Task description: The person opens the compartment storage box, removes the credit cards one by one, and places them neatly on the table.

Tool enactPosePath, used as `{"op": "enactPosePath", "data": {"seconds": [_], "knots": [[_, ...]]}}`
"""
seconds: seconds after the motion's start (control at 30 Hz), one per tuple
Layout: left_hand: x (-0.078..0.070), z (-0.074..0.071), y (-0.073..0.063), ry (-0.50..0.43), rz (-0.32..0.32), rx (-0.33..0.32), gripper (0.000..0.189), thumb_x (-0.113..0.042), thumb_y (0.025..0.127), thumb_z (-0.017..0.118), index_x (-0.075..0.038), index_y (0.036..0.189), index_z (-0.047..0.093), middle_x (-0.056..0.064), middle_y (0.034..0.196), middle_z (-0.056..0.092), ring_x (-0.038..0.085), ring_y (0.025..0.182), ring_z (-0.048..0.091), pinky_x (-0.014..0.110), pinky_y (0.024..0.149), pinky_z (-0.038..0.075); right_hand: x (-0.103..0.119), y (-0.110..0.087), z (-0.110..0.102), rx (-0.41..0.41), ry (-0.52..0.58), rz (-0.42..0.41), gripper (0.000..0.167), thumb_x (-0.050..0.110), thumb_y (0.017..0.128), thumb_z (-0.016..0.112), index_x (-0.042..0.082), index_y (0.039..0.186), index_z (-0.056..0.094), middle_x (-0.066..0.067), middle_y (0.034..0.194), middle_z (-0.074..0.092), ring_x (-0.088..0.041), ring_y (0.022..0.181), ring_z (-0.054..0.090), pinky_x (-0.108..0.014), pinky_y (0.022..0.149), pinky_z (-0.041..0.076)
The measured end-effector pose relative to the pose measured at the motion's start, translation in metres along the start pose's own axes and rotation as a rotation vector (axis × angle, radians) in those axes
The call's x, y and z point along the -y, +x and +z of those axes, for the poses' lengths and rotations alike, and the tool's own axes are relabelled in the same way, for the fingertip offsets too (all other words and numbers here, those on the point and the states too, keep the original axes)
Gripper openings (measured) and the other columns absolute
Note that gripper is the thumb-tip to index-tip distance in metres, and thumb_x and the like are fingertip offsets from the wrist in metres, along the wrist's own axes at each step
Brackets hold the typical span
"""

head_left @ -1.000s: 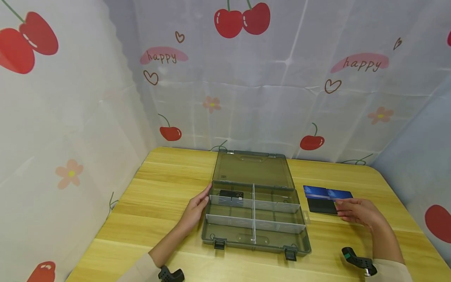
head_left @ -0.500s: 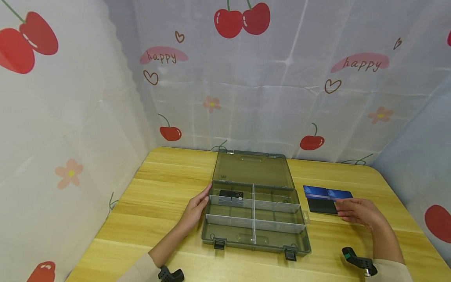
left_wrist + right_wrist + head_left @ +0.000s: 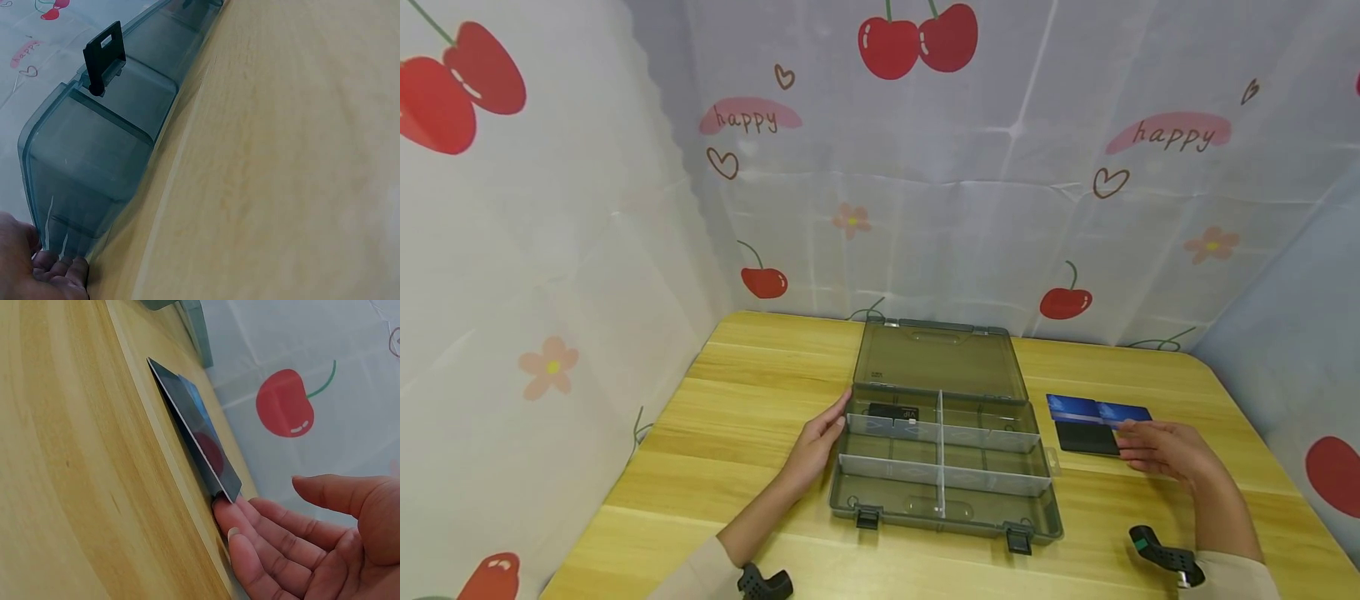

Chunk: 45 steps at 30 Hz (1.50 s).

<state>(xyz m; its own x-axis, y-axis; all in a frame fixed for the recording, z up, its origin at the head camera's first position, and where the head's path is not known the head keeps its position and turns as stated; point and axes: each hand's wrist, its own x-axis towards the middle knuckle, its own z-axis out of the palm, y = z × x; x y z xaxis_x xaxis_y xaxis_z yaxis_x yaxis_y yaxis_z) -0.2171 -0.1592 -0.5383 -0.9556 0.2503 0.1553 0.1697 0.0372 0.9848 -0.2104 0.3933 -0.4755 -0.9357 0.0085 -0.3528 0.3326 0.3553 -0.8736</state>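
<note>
A translucent grey divided storage box lies with its lid folded back. My left hand rests along the box's left side, its fingertips against the outer wall in the left wrist view. A black card marked VIP sits in the back left compartment. On the right, my right hand touches the near end of another black card. In the right wrist view its fingertips are at that card's lower edge, with the thumb apart from it. Two blue cards lie just behind.
Two black latches stick out from the box's front edge. White dividers split the box into several compartments. A patterned curtain stands behind the wooden table, and black wrist-worn cameras show at both sleeves.
</note>
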Motion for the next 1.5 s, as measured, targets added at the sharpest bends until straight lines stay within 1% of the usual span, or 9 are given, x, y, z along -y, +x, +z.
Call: {"op": "enactPosePath", "data": {"seconds": [0.2,0.3,0.5,0.73,0.93,1.07,1.2,1.27,1.5], "knots": [[-0.0013,0.0001,0.0002,0.005,-0.005,-0.003,0.048,-0.012,0.111,0.04,-0.008,0.158,0.034,0.001,0.164,0.029,0.019,0.153,0.021,0.035,0.122,0.019,0.0014,-0.0023,-0.0007,0.003,-0.003,-0.003,0.065,0.032,0.11,0.046,-0.024,0.141,0.038,-0.011,0.107,0.075,-0.018,0.088,0.075,-0.035,0.079,0.062],[-0.0006,-0.0004,0.0002,0.009,0.0,-0.003,0.048,-0.013,0.111,0.04,-0.006,0.158,0.033,0.003,0.164,0.029,0.022,0.153,0.02,0.038,0.123,0.019,0.0014,-0.003,-0.0012,0.011,0.001,-0.005,0.065,0.032,0.11,0.046,-0.024,0.141,0.039,-0.011,0.107,0.075,-0.017,0.088,0.075,-0.035,0.079,0.062],[-0.0001,-0.0003,0.0002,0.011,-0.004,-0.009,0.048,-0.014,0.111,0.041,-0.009,0.158,0.034,0.002,0.164,0.03,0.021,0.153,0.021,0.038,0.123,0.019,0.0008,-0.0021,-0.0019,0.002,0.012,0.003,0.062,0.032,0.109,0.047,-0.023,0.138,0.044,-0.008,0.103,0.076,-0.015,0.086,0.075,-0.034,0.078,0.062],[0.0018,-0.0005,0.0013,0.021,0.012,-0.003,0.048,-0.014,0.111,0.041,-0.006,0.158,0.034,0.006,0.164,0.029,0.025,0.153,0.02,0.042,0.122,0.018,-0.0003,-0.0013,-0.004,-0.002,0.013,0.012,0.061,0.032,0.11,0.046,-0.023,0.137,0.045,-0.006,0.1,0.077,-0.015,0.085,0.076,-0.033,0.077,0.062],[0.003,-0.0014,0.0009,0.03,0.024,-0.001,0.048,-0.016,0.111,0.041,-0.005,0.158,0.034,0.009,0.164,0.029,0.028,0.153,0.02,0.041,0.122,0.018,0.0007,-0.0018,-0.0044,-0.002,0.03,0.018,0.062,0.032,0.11,0.044,-0.023,0.138,0.043,-0.006,0.099,0.077,-0.016,0.085,0.076,-0.034,0.077,0.062],[0.0021,-0.0014,0.001,0.024,0.014,-0.002,0.048,-0.016,0.111,0.042,-0.006,0.158,0.034,0.006,0.164,0.029,0.025,0.153,0.02,0.035,0.122,0.02,0.001,-0.0017,-0.0051,-0.003,0.04,0.015,0.063,0.032,0.11,0.043,-0.024,0.139,0.042,-0.006,0.097,0.077,-0.017,0.085,0.076,-0.034,0.077,0.062],[0.0008,-0.0013,0.0008,0.014,-0.002,0.001,0.048,-0.013,0.111,0.041,-0.007,0.158,0.033,0.003,0.165,0.029,0.021,0.153,0.02,0.036,0.122,0.02,0.0015,-0.0025,-0.0054,-0.004,0.043,0.014,0.062,0.031,0.111,0.041,-0.024,0.139,0.041,-0.006,0.097,0.077,-0.016,0.085,0.076,-0.034,0.077,0.062],[0.0008,-0.0015,0.0006,0.018,0.005,0.003,0.048,-0.012,0.111,0.04,-0.006,0.158,0.033,0.005,0.165,0.028,0.023,0.153,0.02,0.04,0.122,0.019,0.0023,-0.0035,-0.0052,-0.007,0.043,0.015,0.061,0.031,0.111,0.04,-0.024,0.139,0.042,-0.007,0.097,0.077,-0.016,0.085,0.076,-0.034,0.077,0.062],[0.0007,-0.0014,0.0004,0.022,-0.002,-0.001,0.048,-0.013,0.111,0.04,-0.009,0.158,0.034,0.001,0.164,0.029,0.02,0.153,0.021,0.037,0.122,0.021,0.0031,-0.0055,-0.0049,-0.006,0.039,0.011,0.062,0.033,0.111,0.041,-0.022,0.139,0.042,-0.007,0.099,0.078,-0.016,0.087,0.076,-0.033,0.077,0.062]]}}
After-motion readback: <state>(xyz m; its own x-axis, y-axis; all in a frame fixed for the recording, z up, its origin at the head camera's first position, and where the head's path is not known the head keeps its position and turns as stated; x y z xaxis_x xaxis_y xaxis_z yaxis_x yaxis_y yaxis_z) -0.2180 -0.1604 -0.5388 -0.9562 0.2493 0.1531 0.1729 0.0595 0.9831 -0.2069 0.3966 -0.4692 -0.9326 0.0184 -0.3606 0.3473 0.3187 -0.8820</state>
